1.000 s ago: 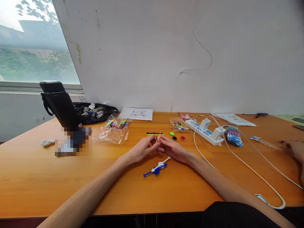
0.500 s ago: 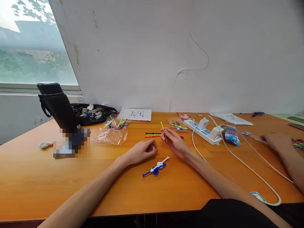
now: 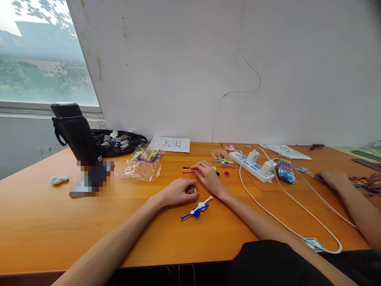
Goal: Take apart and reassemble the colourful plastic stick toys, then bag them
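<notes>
My left hand rests on the orange table, curled around a small yellow piece. My right hand lies flat just beyond it, fingertips pinched on the end of a yellow stick. That stick sits low among a black stick and a red stick lying side by side. A blue and white assembled toy lies in front of both hands. Small green, black and red discs sit to the right of my right hand.
Plastic bags of coloured sticks lie behind. A power strip trails white cables to the right. A black bottle and a black bag stand at left. Another person's hand works at far right.
My hands, joined a second ago, have separated. The right hand lifted the yellow stick, then lowered it to the row of sticks. The left hand stayed on the table.
</notes>
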### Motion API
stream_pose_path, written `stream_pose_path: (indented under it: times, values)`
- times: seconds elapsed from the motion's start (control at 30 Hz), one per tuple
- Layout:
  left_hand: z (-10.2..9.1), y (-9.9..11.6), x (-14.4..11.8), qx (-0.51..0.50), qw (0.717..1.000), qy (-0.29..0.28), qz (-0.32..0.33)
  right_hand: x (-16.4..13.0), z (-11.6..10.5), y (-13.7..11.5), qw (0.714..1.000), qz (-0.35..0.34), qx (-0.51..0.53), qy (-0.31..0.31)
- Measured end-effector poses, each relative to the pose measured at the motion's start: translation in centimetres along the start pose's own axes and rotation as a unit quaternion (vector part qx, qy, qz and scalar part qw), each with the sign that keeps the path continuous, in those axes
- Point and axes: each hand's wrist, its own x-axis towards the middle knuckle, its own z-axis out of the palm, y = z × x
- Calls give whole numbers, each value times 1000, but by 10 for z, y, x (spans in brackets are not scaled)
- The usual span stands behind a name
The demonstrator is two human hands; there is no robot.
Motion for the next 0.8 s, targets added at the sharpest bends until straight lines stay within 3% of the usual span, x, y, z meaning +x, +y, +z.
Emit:
stream_pose_path:
  times: [0.2, 0.57, 0.7, 0.8]
  values:
    - [-3, 6, -2, 12, 1000, 16, 15, 9, 9, 5, 998, -15, -54, -37]
    - [-1, 5, -1, 5, 1000, 23, 15, 8, 14, 14, 997, 7, -38, -65]
    - [-1, 3, -1, -86, 996, 14, -1, 9, 10, 9, 998, 19, -16, -51]
    - [-2, -3, 4, -243, 968, 59, -25, 8, 3, -2, 999, 22, 39, -8]
